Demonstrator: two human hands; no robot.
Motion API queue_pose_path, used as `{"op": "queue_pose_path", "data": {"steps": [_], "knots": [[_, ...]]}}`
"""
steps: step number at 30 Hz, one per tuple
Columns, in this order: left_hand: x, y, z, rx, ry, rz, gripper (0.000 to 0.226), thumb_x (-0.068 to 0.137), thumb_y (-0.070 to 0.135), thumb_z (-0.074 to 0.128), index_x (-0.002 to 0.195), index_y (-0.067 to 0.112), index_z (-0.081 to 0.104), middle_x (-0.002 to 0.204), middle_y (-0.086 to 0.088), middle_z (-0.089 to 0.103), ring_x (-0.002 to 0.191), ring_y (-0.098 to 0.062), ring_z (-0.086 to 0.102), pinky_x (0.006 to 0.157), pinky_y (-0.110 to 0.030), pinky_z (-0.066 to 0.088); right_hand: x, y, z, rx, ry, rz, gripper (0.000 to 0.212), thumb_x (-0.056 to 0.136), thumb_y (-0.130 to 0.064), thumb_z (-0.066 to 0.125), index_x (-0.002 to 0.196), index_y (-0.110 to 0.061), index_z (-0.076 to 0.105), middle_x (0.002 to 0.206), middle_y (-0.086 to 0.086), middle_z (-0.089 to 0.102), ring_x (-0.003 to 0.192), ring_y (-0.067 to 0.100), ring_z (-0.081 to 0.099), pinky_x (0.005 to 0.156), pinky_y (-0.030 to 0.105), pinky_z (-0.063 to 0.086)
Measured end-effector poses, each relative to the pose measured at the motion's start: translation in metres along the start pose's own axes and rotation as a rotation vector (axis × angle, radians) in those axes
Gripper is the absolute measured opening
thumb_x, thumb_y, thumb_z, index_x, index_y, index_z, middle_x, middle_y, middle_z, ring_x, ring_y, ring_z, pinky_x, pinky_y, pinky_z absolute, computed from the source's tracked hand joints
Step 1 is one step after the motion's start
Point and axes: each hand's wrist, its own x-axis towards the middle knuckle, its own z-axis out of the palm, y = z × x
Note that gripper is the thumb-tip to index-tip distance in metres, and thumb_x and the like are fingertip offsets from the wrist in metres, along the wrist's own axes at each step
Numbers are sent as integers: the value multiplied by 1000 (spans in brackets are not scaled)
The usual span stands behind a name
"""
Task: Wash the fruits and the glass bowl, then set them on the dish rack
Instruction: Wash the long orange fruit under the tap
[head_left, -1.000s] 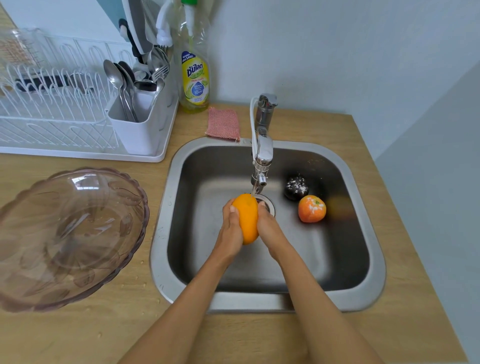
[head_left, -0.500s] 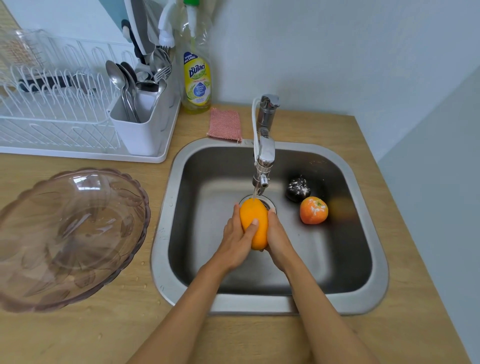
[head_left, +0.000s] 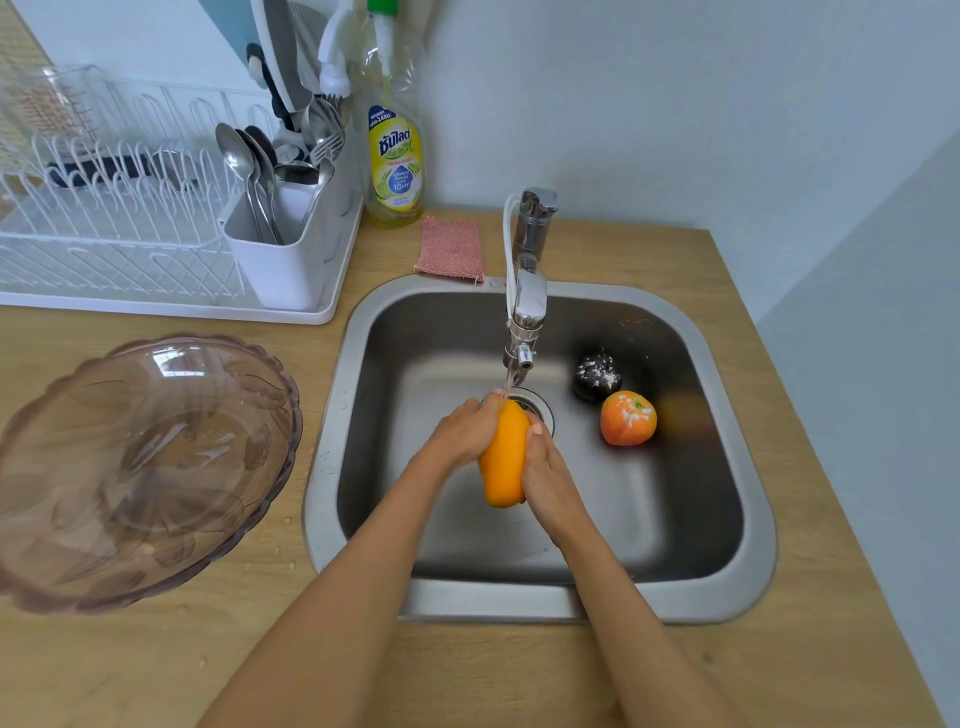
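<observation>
Mango (head_left: 503, 462), yellow-orange and long, is what I am holding over the middle of the steel sink (head_left: 737, 561), just under the tap (head_left: 527, 306), where a thin stream of water is falling onto its upper end. I am pressing my left hand (head_left: 460, 434) against its left side with the fingers wrapping over the top, and my right hand (head_left: 548, 478) is cupping its right flank, thumb lying along the skin; both hands are closed around the fruit, which is standing nearly upright, clear of the basin floor.

To the right, on the sink bottom, an orange fruit (head_left: 627, 418) flecked with white is lying just beside a dark, round fruit (head_left: 597, 376), also speckled white; I cannot tell whether the two are touching. The glass bowl (head_left: 135, 467) is sitting on the wooden counter left of the sink, tilted. Behind it the white dish rack (head_left: 124, 234) is standing against the wall, with spoons and forks in its cutlery holder (head_left: 283, 260). A bottle of dish soap (head_left: 394, 140) and a pink scouring pad (head_left: 451, 248) are resting near the tap's base.
</observation>
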Motion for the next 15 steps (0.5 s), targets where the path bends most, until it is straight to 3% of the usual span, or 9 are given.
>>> {"op": "queue_pose_path", "data": {"steps": [5,10,15], "knots": [[5,5,-14,7,-141,-105,59,99,53,18,142,14,27,135,-16,45,99,-24,48,83,-36,41,-2,2,0,-19,-3,-7,53,99,-56,17,150,-41,18,150,7,37,130,26,44,102,39,39],[-13,-2,15,-130,70,17,65,97,59,14,145,20,31,146,-15,42,128,-32,45,106,-44,38,2,0,1,-20,123,33,56,100,-53,14,151,-33,24,152,7,37,136,26,39,107,37,32],[-31,-25,36,-206,121,196,62,96,58,21,148,25,20,148,-8,38,131,-29,43,108,-50,38,5,-1,1,-38,147,58,54,101,-52,14,150,-35,28,152,8,39,136,27,40,109,37,31]]}}
